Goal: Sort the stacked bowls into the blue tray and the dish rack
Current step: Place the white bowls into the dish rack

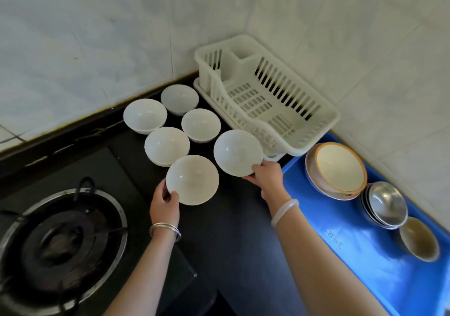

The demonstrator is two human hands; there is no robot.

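Several white bowls stand on the dark counter. My left hand [163, 203] grips the near rim of the closest white bowl [192, 180]. My right hand [266, 177] grips the near rim of another white bowl [237, 152] beside the rack. Behind them are more white bowls [166, 145], [201, 124], [145, 115], [179, 98]. The white plastic dish rack [323, 118] sits in the corner with nothing in it. The blue tray [365, 267] lies at the right and holds an orange-rimmed bowl stack [337, 169], stacked steel bowls [386, 203] and a small brownish bowl [418, 239].
A gas stove burner [60, 242] with a metal ring sits at the lower left on the black counter [231, 230]. Tiled walls [97, 35] close the corner behind the rack and tray.
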